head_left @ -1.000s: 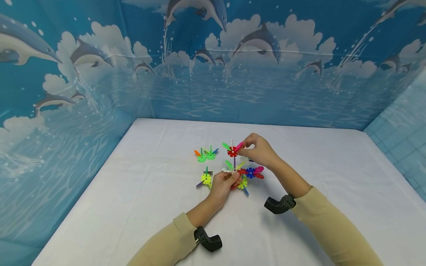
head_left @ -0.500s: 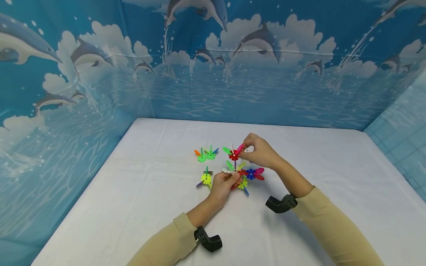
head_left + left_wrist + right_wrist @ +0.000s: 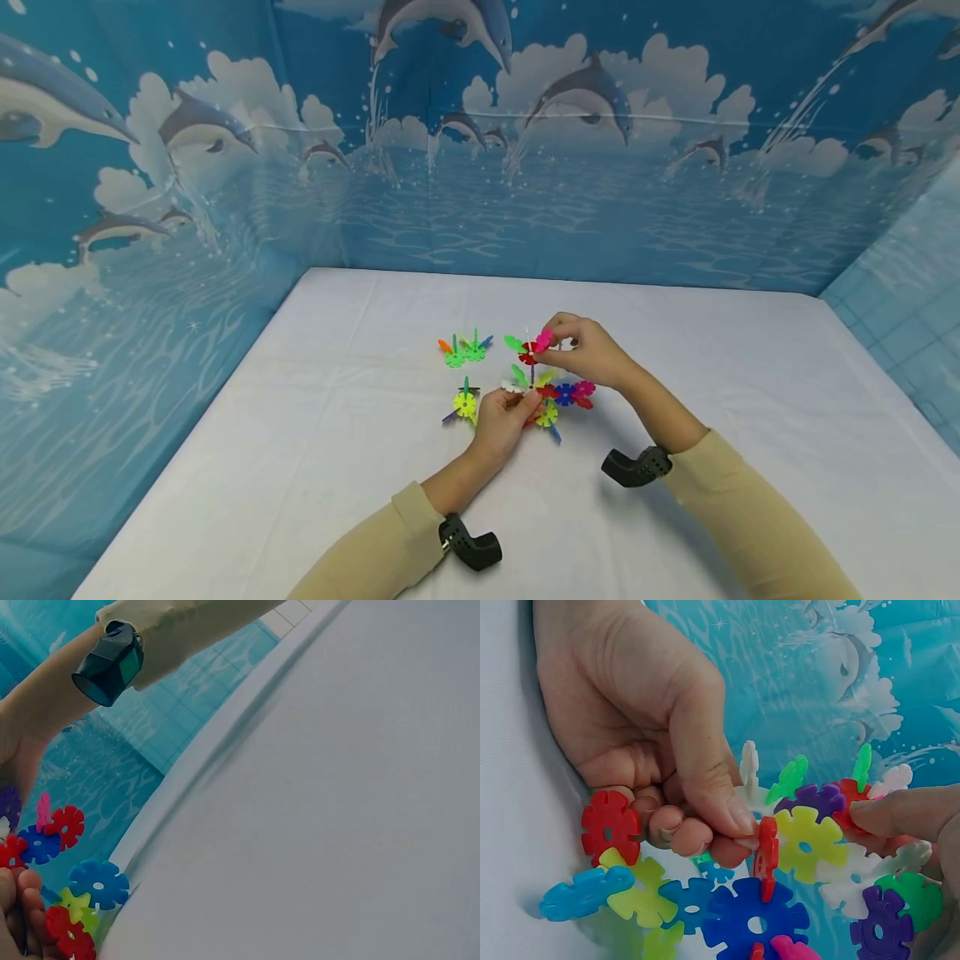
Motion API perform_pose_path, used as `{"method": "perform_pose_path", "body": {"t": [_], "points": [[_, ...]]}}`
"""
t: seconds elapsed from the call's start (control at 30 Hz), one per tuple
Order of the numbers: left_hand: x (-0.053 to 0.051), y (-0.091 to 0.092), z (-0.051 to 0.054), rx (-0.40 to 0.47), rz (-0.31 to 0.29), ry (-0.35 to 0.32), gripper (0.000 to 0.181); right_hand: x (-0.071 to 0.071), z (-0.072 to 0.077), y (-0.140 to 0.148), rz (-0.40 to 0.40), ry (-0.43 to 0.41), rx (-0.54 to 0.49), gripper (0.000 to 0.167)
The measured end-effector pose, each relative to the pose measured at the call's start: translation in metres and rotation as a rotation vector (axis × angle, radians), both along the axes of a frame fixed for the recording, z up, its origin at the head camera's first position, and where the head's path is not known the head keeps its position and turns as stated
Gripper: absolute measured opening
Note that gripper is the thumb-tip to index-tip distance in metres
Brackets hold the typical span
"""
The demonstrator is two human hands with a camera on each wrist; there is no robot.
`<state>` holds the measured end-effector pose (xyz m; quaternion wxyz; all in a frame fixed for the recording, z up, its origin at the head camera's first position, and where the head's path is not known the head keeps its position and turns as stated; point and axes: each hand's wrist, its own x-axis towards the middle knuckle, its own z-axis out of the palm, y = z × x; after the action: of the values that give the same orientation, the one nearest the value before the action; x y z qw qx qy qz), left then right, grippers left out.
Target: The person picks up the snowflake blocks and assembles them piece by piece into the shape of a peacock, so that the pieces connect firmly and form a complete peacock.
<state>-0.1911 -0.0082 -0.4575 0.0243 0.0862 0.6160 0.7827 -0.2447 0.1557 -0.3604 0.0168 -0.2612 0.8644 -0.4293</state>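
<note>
My left hand (image 3: 501, 425) pinches the lower part of a structure of interlocked snowflake discs, just above the white table. A red snowflake disc (image 3: 765, 859) and a blue one (image 3: 735, 922) sit by its thumb in the right wrist view. Above it, my right hand (image 3: 588, 350) pinches a red snowflake disc (image 3: 851, 799) at the top, with green, white and pink discs attached. A purple disc (image 3: 810, 802) links this top to a yellow disc (image 3: 806, 844) below. Fingers hide part of the joints. In the left wrist view a blue disc (image 3: 99, 885) sticks out at the side.
Left of the structure, a joined green group (image 3: 474, 350) and a yellow group (image 3: 464, 405) of snowflake discs lie on the white tablecloth (image 3: 337, 400). A dolphin-print curtain (image 3: 480, 192) surrounds the table. Each wrist wears a black camera (image 3: 471, 543).
My right hand has shifted slightly down and right, and the red top disc has come down with it. My left hand has stayed almost still.
</note>
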Motion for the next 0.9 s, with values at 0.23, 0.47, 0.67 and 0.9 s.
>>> {"method": "perform_pose_path", "body": {"t": [0.23, 0.47, 0.67, 0.9], "points": [[0.000, 0.002, -0.003, -0.003, 0.010, -0.013, 0.021, 0.001, -0.008, 0.003, 0.025, 0.096, 0.002, 0.010], [-0.002, 0.000, -0.005, -0.022, 0.027, -0.014, 0.021, 0.005, -0.011, -0.002, 0.036, 0.139, 0.010, 0.012], [-0.004, 0.001, -0.006, 0.035, 0.016, -0.042, 0.022, 0.006, -0.009, 0.000, -0.011, 0.123, 0.062, 0.013], [-0.006, -0.001, 0.004, 0.075, 0.030, -0.082, 0.025, 0.019, -0.010, 0.009, -0.203, 0.079, -0.094, 0.040]]}}
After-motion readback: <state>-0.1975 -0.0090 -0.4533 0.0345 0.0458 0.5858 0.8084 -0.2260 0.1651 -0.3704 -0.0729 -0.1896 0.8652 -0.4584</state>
